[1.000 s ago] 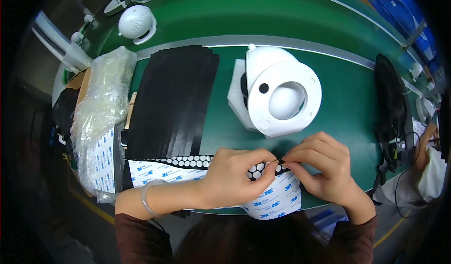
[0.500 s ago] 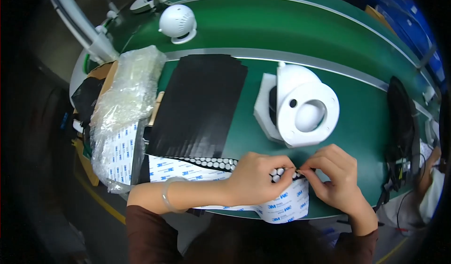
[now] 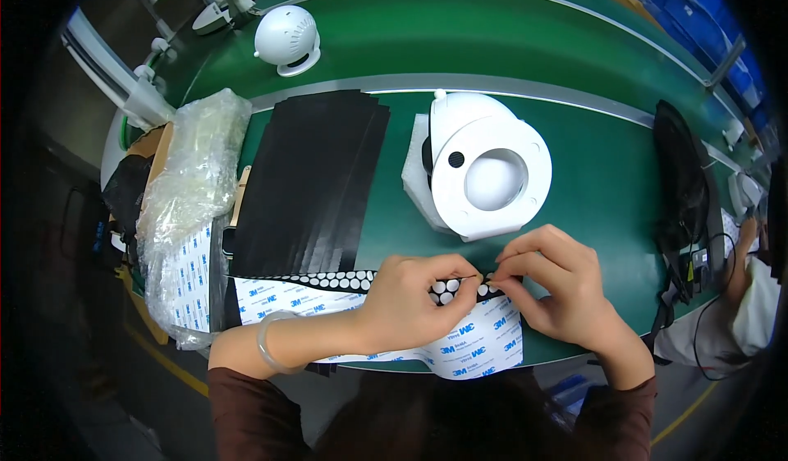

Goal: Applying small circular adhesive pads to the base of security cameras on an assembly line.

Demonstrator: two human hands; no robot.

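A white-backed adhesive sheet (image 3: 484,342) with blue print lies along the front edge of the bench. White round pads (image 3: 341,280) sit in a black strip on its far edge. My left hand (image 3: 419,297) rests over the sheet, thumb and forefinger pinched at this padded edge. Close by on the right, my right hand (image 3: 550,288) pinches at the same edge near the sheet's right end. The fingertips of both hands almost meet; any small piece between them is too small to make out. Beyond them lies a white rounded device (image 3: 492,174) with a ring-shaped base, against white foam (image 3: 419,174).
Black sheets (image 3: 316,182) are stacked left of the device. Further left lies clear plastic wrapping (image 3: 193,174) around more printed-backed sheets. A white ball-shaped device (image 3: 287,38) stands at the back. A black bag-like item (image 3: 683,174) lies at right; another person's arm (image 3: 743,252) shows beyond.
The whole view has shifted, so the bench things appear further left. Both hands stay pinched at the padded edge, with only slight finger movement.
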